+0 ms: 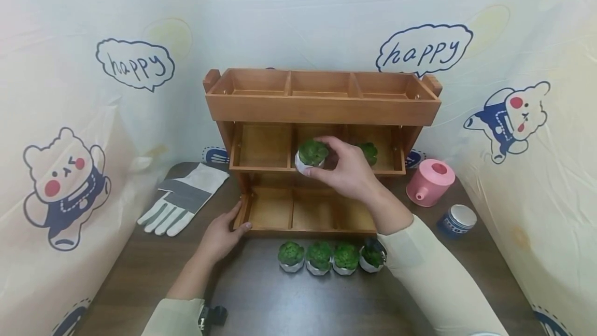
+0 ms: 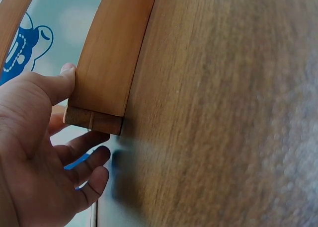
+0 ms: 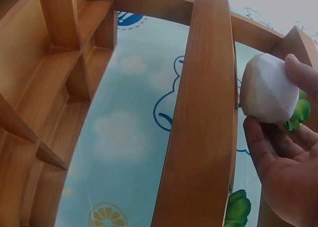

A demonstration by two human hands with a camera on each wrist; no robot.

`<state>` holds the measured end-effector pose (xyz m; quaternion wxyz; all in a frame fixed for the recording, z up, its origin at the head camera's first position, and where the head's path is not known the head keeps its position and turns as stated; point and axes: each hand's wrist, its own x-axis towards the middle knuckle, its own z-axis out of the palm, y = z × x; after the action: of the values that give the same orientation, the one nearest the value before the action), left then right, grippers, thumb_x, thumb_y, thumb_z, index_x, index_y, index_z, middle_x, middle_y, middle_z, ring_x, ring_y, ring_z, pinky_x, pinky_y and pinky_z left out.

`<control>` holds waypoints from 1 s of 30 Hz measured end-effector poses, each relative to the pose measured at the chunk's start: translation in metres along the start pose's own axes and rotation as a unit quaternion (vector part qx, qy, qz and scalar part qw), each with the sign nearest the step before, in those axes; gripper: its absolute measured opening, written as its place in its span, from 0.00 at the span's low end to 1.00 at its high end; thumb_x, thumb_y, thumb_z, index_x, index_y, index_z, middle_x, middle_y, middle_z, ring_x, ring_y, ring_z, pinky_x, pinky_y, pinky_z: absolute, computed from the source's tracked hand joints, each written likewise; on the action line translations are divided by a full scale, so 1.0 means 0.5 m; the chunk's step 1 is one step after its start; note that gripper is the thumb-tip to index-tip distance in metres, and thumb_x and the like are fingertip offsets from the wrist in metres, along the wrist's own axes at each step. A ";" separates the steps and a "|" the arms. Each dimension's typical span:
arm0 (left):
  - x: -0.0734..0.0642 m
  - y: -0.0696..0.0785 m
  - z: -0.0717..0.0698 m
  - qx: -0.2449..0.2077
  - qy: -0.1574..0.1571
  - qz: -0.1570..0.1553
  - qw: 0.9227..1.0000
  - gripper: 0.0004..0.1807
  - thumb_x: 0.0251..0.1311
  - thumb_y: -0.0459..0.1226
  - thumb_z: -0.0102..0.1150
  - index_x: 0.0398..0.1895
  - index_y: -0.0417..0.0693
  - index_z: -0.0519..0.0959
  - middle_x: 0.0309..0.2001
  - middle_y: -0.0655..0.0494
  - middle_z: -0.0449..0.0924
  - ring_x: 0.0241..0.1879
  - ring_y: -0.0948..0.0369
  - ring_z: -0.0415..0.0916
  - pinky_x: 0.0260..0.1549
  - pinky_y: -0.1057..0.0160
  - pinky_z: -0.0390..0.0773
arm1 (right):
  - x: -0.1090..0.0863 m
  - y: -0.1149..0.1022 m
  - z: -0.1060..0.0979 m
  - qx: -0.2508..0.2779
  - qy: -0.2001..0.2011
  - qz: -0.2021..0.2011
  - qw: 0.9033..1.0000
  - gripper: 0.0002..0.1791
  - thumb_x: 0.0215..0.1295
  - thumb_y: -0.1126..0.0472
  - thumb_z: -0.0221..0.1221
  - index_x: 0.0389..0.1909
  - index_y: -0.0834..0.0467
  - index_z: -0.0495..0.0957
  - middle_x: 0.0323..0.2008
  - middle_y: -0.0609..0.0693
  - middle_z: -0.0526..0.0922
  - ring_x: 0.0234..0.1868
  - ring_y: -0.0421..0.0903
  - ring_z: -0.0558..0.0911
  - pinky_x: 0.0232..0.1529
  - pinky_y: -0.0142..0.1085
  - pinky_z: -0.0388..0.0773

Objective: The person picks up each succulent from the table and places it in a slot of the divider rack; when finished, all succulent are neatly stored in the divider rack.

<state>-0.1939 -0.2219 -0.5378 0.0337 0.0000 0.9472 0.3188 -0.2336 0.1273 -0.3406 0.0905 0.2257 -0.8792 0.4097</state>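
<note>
While left hand (image 1: pixel 221 236) grips wooden shelf (image 1: pixel 322 110), right hand (image 1: pixel 349 169) holds potted plant (image 1: pixel 311 154)

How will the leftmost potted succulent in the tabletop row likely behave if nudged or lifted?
The leftmost potted succulent would probably slide rather than roll, since its white pot looks angular. Pushed high, it might tip: its leafy top spreads about as wide as the pot. It's likely light, as the right hand pinches a similar succulent aloft.
</note>
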 end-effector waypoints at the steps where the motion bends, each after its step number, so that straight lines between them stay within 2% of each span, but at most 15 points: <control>1: 0.000 0.000 0.000 0.000 -0.001 -0.002 1.000 0.43 0.71 0.54 0.61 0.83 0.51 0.58 0.72 0.29 0.65 0.72 0.31 0.62 0.68 0.31 0.62 | 0.003 0.000 0.001 -0.004 0.002 0.001 1.000 0.39 0.55 0.45 0.77 0.66 0.51 0.76 0.48 0.44 0.84 0.42 0.48 0.84 0.42 0.40 0.83; 8: -0.002 0.001 0.000 -0.002 -0.003 -0.007 1.000 0.43 0.70 0.56 0.61 0.83 0.51 0.58 0.73 0.29 0.64 0.72 0.31 0.61 0.68 0.30 0.62 | 0.019 0.000 0.016 -0.014 0.009 0.002 1.000 0.39 0.56 0.45 0.77 0.67 0.52 0.75 0.48 0.46 0.84 0.42 0.48 0.84 0.40 0.40 0.83; 15: -0.001 0.001 -0.001 -0.004 -0.004 -0.012 1.000 0.43 0.71 0.56 0.61 0.83 0.52 0.58 0.74 0.29 0.64 0.73 0.31 0.60 0.68 0.30 0.61 | 0.029 0.005 0.031 -0.026 0.013 0.011 1.000 0.39 0.58 0.44 0.75 0.68 0.51 0.74 0.45 0.46 0.84 0.40 0.45 0.81 0.39 0.40 0.81; 19: -0.002 0.001 -0.001 -0.004 -0.007 -0.014 1.000 0.43 0.71 0.55 0.61 0.83 0.53 0.58 0.74 0.29 0.63 0.73 0.31 0.59 0.69 0.29 0.60 | 0.034 0.006 0.036 -0.030 0.014 0.011 0.999 0.39 0.58 0.45 0.75 0.69 0.51 0.73 0.47 0.47 0.84 0.41 0.43 0.81 0.41 0.41 0.81; 23: -0.002 0.002 0.000 -0.005 -0.008 -0.015 1.000 0.43 0.71 0.56 0.61 0.83 0.53 0.58 0.74 0.30 0.63 0.73 0.31 0.59 0.69 0.30 0.60 | 0.039 0.006 0.040 -0.033 0.013 0.010 0.999 0.39 0.58 0.46 0.75 0.69 0.52 0.73 0.48 0.48 0.84 0.42 0.46 0.83 0.42 0.41 0.81; 27: -0.001 0.004 -0.001 -0.004 -0.006 -0.015 1.000 0.43 0.70 0.56 0.61 0.83 0.53 0.58 0.74 0.30 0.63 0.73 0.31 0.59 0.69 0.30 0.60 | 0.044 0.006 0.042 -0.034 0.019 0.006 0.999 0.39 0.58 0.48 0.75 0.69 0.53 0.74 0.44 0.50 0.84 0.41 0.52 0.84 0.41 0.43 0.80; 30: -0.001 0.004 -0.002 -0.001 -0.006 -0.016 1.000 0.44 0.70 0.56 0.61 0.83 0.53 0.58 0.74 0.29 0.63 0.73 0.31 0.59 0.69 0.30 0.60 | 0.046 0.007 0.044 -0.043 0.021 0.007 0.999 0.39 0.57 0.49 0.76 0.69 0.54 0.74 0.43 0.50 0.83 0.40 0.52 0.83 0.40 0.42 0.80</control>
<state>-0.1935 -0.2210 -0.5358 0.0446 -0.0132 0.9466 0.3189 -0.2550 0.1048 -0.3492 0.1153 0.2069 -0.8955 0.3768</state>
